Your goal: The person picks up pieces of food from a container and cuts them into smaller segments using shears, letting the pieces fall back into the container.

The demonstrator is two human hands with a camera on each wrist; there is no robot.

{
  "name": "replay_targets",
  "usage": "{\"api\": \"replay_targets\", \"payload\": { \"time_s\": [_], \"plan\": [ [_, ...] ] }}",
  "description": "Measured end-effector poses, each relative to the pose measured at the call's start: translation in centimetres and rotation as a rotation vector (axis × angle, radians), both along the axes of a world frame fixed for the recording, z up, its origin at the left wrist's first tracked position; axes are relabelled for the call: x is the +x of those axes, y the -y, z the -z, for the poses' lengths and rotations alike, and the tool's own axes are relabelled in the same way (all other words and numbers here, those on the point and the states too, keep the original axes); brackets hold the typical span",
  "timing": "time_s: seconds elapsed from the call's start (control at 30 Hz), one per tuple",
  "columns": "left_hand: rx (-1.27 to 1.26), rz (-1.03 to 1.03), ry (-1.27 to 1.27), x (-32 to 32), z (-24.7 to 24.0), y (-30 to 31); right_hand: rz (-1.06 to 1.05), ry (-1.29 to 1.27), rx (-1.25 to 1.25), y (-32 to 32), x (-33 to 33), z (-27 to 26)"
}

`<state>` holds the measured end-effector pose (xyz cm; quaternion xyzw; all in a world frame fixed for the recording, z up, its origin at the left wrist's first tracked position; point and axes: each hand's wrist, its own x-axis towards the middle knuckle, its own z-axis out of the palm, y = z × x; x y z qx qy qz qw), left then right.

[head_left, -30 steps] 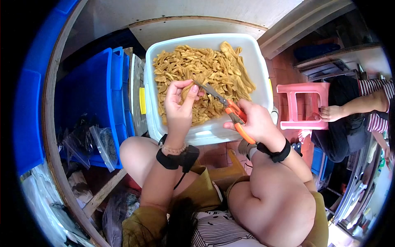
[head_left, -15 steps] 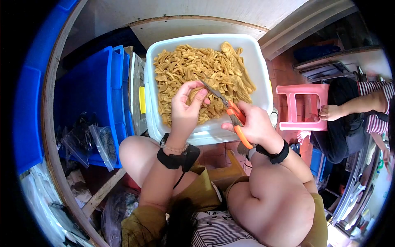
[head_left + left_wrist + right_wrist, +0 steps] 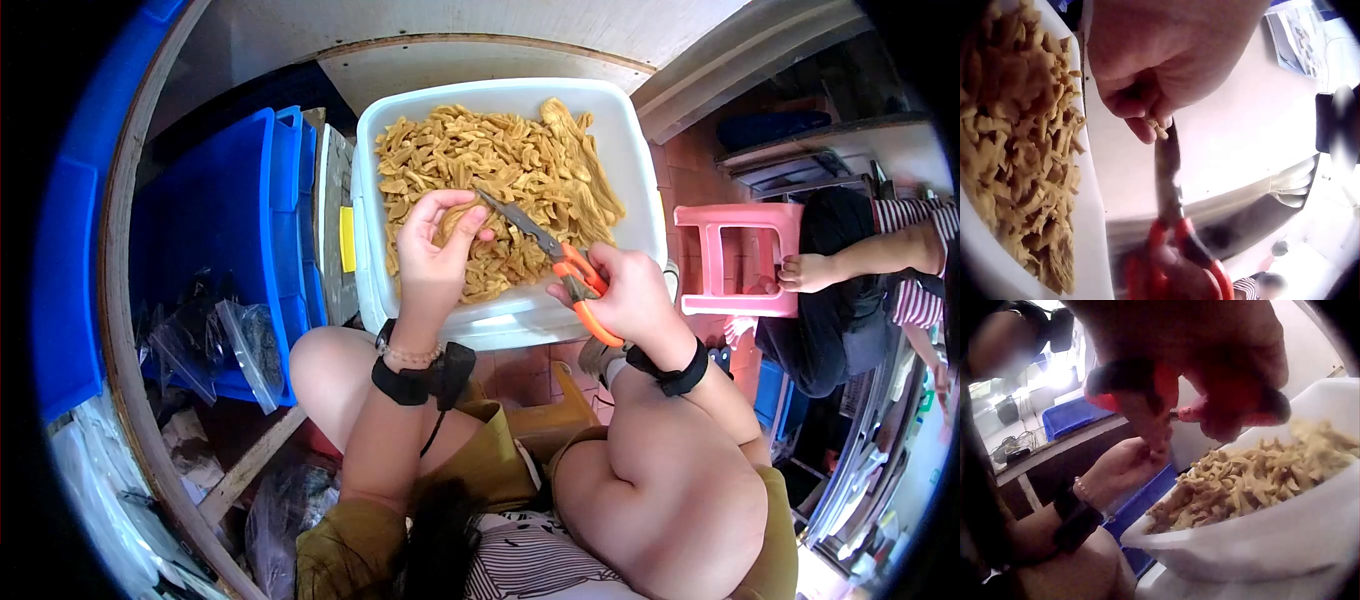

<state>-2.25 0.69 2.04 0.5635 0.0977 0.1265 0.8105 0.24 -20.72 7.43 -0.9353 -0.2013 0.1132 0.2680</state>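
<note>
A white tub (image 3: 640, 150) holds a heap of yellowish-brown strips (image 3: 480, 140), with longer uncut-looking pieces (image 3: 585, 175) along its right side. Over the heap, the left hand (image 3: 436, 250) pinches a brown strip between thumb and fingers; in the left wrist view a small end of the strip (image 3: 1160, 131) pokes out of the fingertips. The right hand (image 3: 636, 292) grips orange-handled scissors (image 3: 572, 275), fingers round the handles. Their dark blades reach to the left hand's fingertips, close beside the strip. In the right wrist view the palm hides most of the scissors.
Blue crates (image 3: 215, 220) with plastic bags (image 3: 250, 350) stand left of the tub. A pink stool (image 3: 705, 260) is at the right, where another person's hand (image 3: 808, 272) rests. A pale wall board (image 3: 480, 75) rises behind the tub; the wearer's bent knees are below it.
The left hand shifted right toward the heap's middle, then back left with the strip. The scissors followed these small shifts, and their blades look closer together now than one second ago.
</note>
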Motion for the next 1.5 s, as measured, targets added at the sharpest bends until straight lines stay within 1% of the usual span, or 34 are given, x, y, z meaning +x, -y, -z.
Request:
{"api": "replay_targets", "payload": {
  "time_s": [0.07, 0.1, 0.13, 0.2, 0.27, 0.33, 0.43, 0.5, 0.57, 0.77, 0.87, 1.07, 1.17, 1.23, 1.27, 1.33, 1.4, 1.5],
  "plan": [
    [0.222, 0.104, -0.051, 0.0, -0.4, -0.2, -0.010, -0.027, -0.040, 0.0, 0.1, -0.2],
    [0.222, 0.108, -0.051, 0.0, -0.4, 0.0, -0.028, -0.053, -0.060, 0.0, 0.1, -0.1],
    [0.204, 0.154, -0.072, 0.0, -0.4, 0.3, -0.046, -0.081, -0.081, 0.2, 0.1, 0.0],
    [0.190, 0.207, -0.084, -0.1, -0.8, 0.5, -0.030, -0.110, -0.098, 0.3, 0.1, 0.3],
    [0.169, 0.196, -0.086, -0.1, -0.7, 0.4, -0.019, -0.139, -0.113, 0.3, 0.1, 0.3],
    [0.148, 0.184, -0.087, 0.0, -0.3, 0.2, 0.006, -0.125, -0.080, 0.3, 0.2, 0.2],
    [0.143, 0.176, -0.074, 0.1, 0.5, 0.3, -0.014, -0.093, -0.071, 0.7, 0.3, 0.6],
    [0.021, 0.083, 0.059, 0.0, 0.6, 0.6, 0.008, -0.123, -0.063, 0.5, 0.3, 0.0],
    [0.040, 0.086, 0.052, 0.1, 0.4, 0.5, 0.029, -0.153, -0.054, 0.4, 0.3, -0.1],
    [0.086, 0.061, 0.014, 0.1, 0.6, -0.2, 0.023, -0.115, -0.010, 0.8, 0.3, 0.8],
    [0.124, 0.061, -0.023, 0.3, 0.5, -0.8, 0.054, -0.120, 0.010, 0.8, 0.3, 1.3],
    [0.106, 0.082, -0.061, 0.3, 0.5, -1.2, 0.043, -0.132, 0.015, 0.5, 0.3, 1.1],
    [0.108, 0.068, -0.067, 0.3, 0.5, -1.1, -0.010, -0.108, -0.014, 0.8, 0.4, 1.4],
    [0.130, 0.058, -0.080, 0.3, 0.1, -1.0, -0.026, -0.178, -0.002, 1.2, 0.6, 1.6],
    [0.140, 0.051, -0.037, 0.3, -0.2, -0.9, -0.026, -0.177, -0.002, 1.4, 0.6, 1.8],
    [0.149, 0.044, 0.005, 0.3, -0.5, -1.1, 0.046, -0.245, 0.072, 1.6, 0.6, 2.0],
    [0.192, 0.184, -0.062, 0.3, -0.7, -1.8, 0.061, -0.261, 0.044, 1.3, 0.8, 1.1],
    [0.160, 0.206, -0.061, 0.3, -0.2, -1.8, 0.071, -0.267, 0.011, 1.3, 1.0, 0.9]
  ]
}}
